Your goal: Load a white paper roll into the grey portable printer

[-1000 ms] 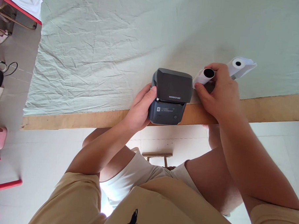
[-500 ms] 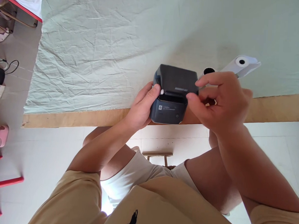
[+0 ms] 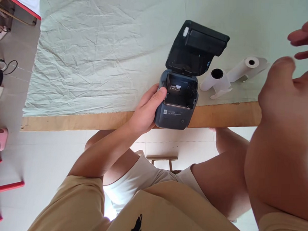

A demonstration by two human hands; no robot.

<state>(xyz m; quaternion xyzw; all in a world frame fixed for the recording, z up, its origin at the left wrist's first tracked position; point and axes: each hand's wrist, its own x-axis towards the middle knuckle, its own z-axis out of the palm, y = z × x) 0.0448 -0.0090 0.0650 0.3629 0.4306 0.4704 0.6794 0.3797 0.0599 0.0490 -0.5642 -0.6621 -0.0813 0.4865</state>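
My left hand [image 3: 149, 106] grips the left side of a dark blue-black printer-like device [image 3: 174, 117], its thumb on the rim. The device's lid [image 3: 195, 51] stands raised, showing a hollow inside with a small white label. My right hand [image 3: 291, 73] is lifted at the right edge of the view, fingers apart, with nothing seen in it. Between the device and that hand, a white paper roll with a black core [image 3: 213, 79] rests on the cloth, and a second white roll [image 3: 244, 68] lies just right of it.
A pale green wrinkled cloth [image 3: 95, 51] covers the table, whose wooden edge [image 3: 67, 123] runs in front of me. Someone's arm shows at the top left. On the floor at left are a pink slipper [image 3: 2, 139], red bars [image 3: 6, 188] and a black cable.
The device's lid has swung open, away from me. My right hand has left the device and moved to the far right, uncovering the roll with the black core.
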